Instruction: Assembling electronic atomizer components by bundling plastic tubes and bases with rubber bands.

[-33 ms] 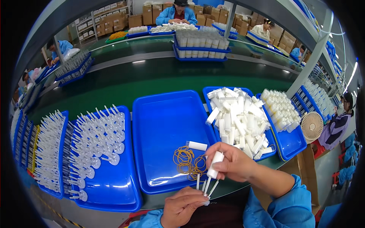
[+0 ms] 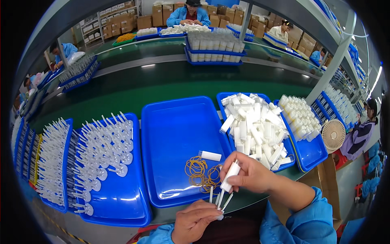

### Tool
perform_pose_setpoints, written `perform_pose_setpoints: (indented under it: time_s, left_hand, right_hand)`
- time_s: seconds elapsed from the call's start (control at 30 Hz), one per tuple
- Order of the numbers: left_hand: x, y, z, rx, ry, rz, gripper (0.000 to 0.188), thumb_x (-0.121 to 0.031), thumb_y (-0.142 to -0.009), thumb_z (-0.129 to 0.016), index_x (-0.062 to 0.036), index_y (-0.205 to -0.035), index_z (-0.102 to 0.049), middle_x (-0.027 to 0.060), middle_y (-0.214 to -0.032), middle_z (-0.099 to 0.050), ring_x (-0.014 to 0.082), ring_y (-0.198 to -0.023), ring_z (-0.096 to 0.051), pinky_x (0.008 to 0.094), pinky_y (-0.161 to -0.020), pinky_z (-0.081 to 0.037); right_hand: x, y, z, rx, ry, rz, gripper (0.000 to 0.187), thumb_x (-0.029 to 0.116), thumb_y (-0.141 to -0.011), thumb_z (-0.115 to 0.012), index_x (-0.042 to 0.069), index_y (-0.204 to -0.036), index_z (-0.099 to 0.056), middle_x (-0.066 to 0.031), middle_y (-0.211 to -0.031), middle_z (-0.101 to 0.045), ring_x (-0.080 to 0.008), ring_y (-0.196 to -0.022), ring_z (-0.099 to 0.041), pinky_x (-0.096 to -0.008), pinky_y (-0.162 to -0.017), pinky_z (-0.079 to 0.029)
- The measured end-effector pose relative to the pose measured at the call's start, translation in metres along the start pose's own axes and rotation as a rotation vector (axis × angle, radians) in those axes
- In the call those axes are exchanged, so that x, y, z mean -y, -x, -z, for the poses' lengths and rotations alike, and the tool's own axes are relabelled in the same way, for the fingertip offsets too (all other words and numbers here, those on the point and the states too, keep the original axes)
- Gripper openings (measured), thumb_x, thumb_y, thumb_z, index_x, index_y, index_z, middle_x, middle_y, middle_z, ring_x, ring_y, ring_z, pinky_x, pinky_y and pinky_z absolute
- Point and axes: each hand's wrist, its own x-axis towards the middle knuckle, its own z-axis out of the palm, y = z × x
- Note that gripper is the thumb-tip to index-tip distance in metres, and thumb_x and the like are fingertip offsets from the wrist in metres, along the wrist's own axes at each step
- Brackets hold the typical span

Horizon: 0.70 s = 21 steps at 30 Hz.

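Note:
My left hand [image 2: 198, 219] is closed around the lower ends of several thin white stems [image 2: 219, 201] that point upward and fan out. Their bases are mostly hidden by the fingers. Between the thumb and fingers of my right hand [image 2: 252, 173] is a white cylinder [image 2: 230, 177], tilted, its lower end at the top of one stem. A small tip shows at the cylinder's upper end. Just beyond, in a blue tray [image 2: 178, 122], lie brown rubber bands [image 2: 196, 173] and one loose white cylinder [image 2: 211, 156].
Blue trays of white stems on round bases [image 2: 107, 142] stand to the left. On the right is a tray heaped with white cylinders [image 2: 254, 126], then one with clear-topped pieces [image 2: 298, 118] and a fan [image 2: 333, 135]. A green conveyor [image 2: 162, 83] runs behind; co-workers sit across it.
The white cylinder in my right hand has shifted slightly, and a small tip now shows at its upper end. My left hand has stayed in place.

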Motion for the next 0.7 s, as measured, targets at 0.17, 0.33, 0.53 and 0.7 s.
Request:
perform_pose_setpoints:
  time_s: [0.17, 0.33, 0.53, 0.7]
  left_hand:
    - [0.018, 0.001, 0.009, 0.173, -0.076, -0.021, 0.016, 0.003, -0.076, -0.06, -0.0002, -0.091, -0.055, 0.0104, -0.084, -0.059, 0.0186, -0.076, -0.058, 0.0262, -0.068, -0.046]
    - [0.007, 0.001, 0.005, 0.122, -0.011, -0.054, 0.008, 0.001, -0.076, -0.063, -0.0017, -0.083, -0.065, 0.0122, -0.084, -0.062, 0.0267, -0.078, -0.06, 0.0322, -0.072, -0.047]
    - [0.011, 0.008, -0.006, -0.175, 0.083, 0.012, 0.014, -0.003, -0.075, -0.066, -0.0015, -0.087, -0.059, 0.0132, -0.101, -0.051, 0.0218, -0.087, -0.055, 0.0325, -0.073, -0.046]
    - [0.019, 0.012, 0.008, -0.128, -0.035, 0.038, 0.018, 0.001, -0.072, -0.066, -0.002, -0.087, -0.056, 0.0114, -0.099, -0.049, 0.0185, -0.085, -0.048, 0.0266, -0.071, -0.04]
  right_hand:
    - [0.017, 0.005, 0.007, 0.037, 0.638, -0.02, 0.015, 0.02, -0.093, -0.046, 0.007, -0.096, -0.042, -0.0063, -0.086, -0.054, -0.0114, -0.073, -0.052, -0.0252, -0.06, -0.04]
    - [0.012, 0.017, -0.008, 0.006, 0.543, 0.011, 0.016, 0.021, -0.094, -0.044, 0.005, -0.095, -0.042, -0.0058, -0.078, -0.049, -0.0129, -0.071, -0.047, -0.0278, -0.066, -0.039]
    - [-0.006, 0.02, -0.026, 0.15, 0.522, 0.012, 0.019, 0.027, -0.094, -0.042, 0.008, -0.096, -0.045, -0.0091, -0.082, -0.051, -0.0248, -0.073, -0.049, -0.0339, -0.069, -0.039]
    - [0.004, -0.027, -0.009, 0.159, 0.858, 0.29, 0.018, 0.021, -0.089, -0.048, 0.006, -0.095, -0.053, -0.0135, -0.088, -0.057, -0.0312, -0.083, -0.056, -0.0387, -0.072, -0.044]
